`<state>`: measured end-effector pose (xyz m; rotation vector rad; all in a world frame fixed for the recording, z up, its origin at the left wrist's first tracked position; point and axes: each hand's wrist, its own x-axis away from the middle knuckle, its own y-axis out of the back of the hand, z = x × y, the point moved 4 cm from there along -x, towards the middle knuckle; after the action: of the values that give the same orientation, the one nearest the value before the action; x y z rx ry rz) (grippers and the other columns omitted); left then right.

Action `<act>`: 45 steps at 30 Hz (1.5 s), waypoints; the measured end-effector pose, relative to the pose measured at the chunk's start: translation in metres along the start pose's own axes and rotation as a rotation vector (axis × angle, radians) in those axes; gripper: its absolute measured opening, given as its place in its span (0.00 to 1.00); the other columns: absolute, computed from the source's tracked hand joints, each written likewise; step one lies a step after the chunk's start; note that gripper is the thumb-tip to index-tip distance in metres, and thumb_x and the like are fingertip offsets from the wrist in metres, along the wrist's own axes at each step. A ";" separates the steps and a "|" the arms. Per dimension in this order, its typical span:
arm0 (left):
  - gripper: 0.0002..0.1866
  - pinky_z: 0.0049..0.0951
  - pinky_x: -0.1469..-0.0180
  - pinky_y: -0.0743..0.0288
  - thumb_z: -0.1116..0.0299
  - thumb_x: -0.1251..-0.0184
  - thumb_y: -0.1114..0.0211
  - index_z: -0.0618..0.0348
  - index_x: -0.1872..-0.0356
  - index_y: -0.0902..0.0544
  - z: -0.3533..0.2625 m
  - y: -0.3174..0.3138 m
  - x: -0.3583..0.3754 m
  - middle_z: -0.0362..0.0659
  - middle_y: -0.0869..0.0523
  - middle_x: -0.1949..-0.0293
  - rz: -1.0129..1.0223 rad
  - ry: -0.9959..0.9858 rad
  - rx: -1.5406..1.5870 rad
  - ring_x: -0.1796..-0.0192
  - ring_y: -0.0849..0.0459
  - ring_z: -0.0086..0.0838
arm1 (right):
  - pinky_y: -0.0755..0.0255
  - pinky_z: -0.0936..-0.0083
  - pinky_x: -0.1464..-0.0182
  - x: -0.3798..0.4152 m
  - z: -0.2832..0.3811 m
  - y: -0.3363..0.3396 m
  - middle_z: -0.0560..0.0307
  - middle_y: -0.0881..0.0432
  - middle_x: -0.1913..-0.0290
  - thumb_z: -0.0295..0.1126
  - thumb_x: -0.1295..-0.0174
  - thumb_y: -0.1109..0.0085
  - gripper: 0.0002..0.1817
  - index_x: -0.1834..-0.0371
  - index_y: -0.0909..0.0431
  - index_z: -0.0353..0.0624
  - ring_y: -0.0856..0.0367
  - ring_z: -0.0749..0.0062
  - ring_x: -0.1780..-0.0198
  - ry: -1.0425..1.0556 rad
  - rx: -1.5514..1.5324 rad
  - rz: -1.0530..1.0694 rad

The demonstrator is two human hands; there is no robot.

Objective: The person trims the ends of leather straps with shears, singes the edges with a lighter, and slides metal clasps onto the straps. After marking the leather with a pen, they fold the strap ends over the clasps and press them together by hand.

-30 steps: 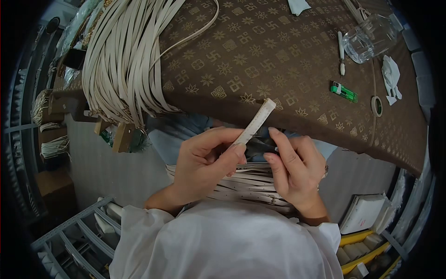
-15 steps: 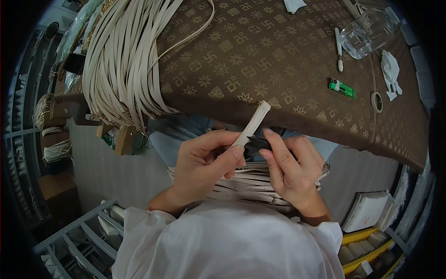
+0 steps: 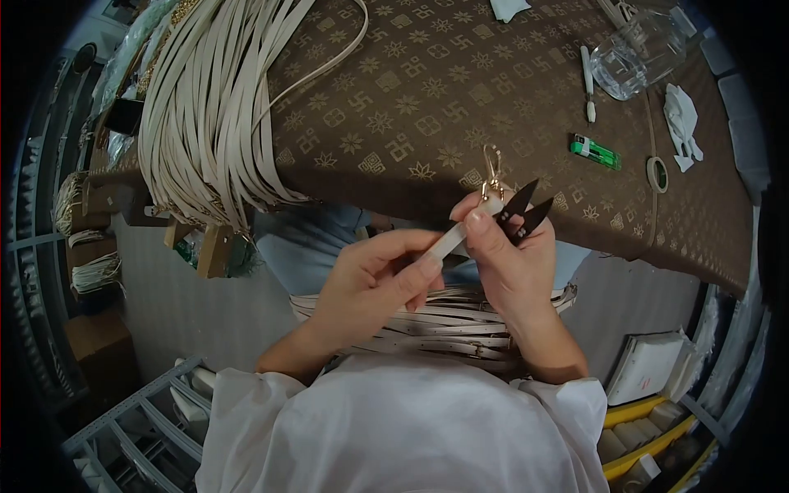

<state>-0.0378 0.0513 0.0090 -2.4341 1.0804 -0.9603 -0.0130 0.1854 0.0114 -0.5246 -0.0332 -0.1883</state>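
Observation:
My left hand (image 3: pixel 374 279) pinches a narrow whitish belt strap (image 3: pixel 449 242) between thumb and fingers, in front of the table edge. At the strap's upper end a gold-coloured buckle (image 3: pixel 493 174) points up and away from me. My right hand (image 3: pixel 516 267) grips the strap just below that buckle with thumb and forefinger. Black thread snips (image 3: pixel 530 212) are also held in this hand, their two blades apart and pointing up to the right. Across my lap lie several similar belts (image 3: pixel 444 322) with small buckles and holes.
A brown patterned cloth (image 3: pixel 394 99) covers the table. On it are a large bundle of pale straps (image 3: pixel 209 107), a green lighter (image 3: pixel 596 152), a tape roll (image 3: pixel 657 175), a white pen-like tool (image 3: pixel 588 82), a clear jar (image 3: pixel 637 62) and crumpled tissue (image 3: pixel 682 123). Metal shelving (image 3: pixel 156 415) stands lower left.
My right hand has turned and moved up, now pinching the strap near the buckle. The snips have swung from beside the strap to pointing up right. The buckle has come into view.

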 end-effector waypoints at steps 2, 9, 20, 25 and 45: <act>0.13 0.17 0.77 0.36 0.77 0.46 0.38 0.64 0.57 0.22 -0.017 -0.003 0.004 0.39 0.25 0.74 -0.335 -0.748 -0.744 0.78 0.30 0.19 | 0.34 0.88 0.63 -0.001 0.001 -0.002 0.62 0.22 0.65 0.30 0.43 0.44 0.09 0.64 0.23 0.35 0.28 0.85 0.67 0.022 0.059 -0.066; 0.12 0.17 0.76 0.33 0.80 0.46 0.40 0.68 0.58 0.23 -0.023 0.001 0.007 0.42 0.23 0.70 -0.386 -1.008 -1.078 0.76 0.26 0.19 | 0.35 0.89 0.65 -0.001 0.000 0.005 0.58 0.20 0.65 0.30 0.43 0.43 0.08 0.66 0.23 0.37 0.29 0.87 0.68 -0.007 -0.047 -0.212; 0.11 0.17 0.76 0.31 0.73 0.38 0.49 0.70 0.59 0.24 -0.015 0.003 0.002 0.44 0.21 0.76 -0.001 -0.094 -0.063 0.78 0.25 0.20 | 0.52 0.90 0.81 0.002 -0.002 0.003 0.68 0.29 0.80 0.31 0.44 0.43 0.06 0.71 0.24 0.39 0.42 0.91 0.82 -0.030 -0.026 -0.271; 0.13 0.17 0.75 0.31 0.76 0.38 0.52 0.72 0.56 0.26 -0.014 0.001 0.002 0.45 0.21 0.74 0.039 -0.087 -0.031 0.78 0.25 0.21 | 0.52 0.90 0.81 0.002 -0.003 0.003 0.70 0.28 0.80 0.29 0.45 0.42 0.05 0.72 0.24 0.39 0.42 0.92 0.82 -0.034 -0.081 -0.286; 0.11 0.15 0.75 0.32 0.75 0.37 0.51 0.69 0.60 0.23 -0.015 0.002 -0.001 0.42 0.22 0.75 0.024 -0.114 -0.191 0.78 0.27 0.17 | 0.54 0.89 0.81 0.002 0.005 -0.002 0.68 0.36 0.83 0.26 0.42 0.48 0.11 0.81 0.34 0.43 0.47 0.89 0.82 0.076 0.060 -0.321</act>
<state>-0.0495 0.0501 0.0183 -2.5846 1.2070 -0.7309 -0.0112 0.1856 0.0171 -0.4496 -0.0492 -0.5193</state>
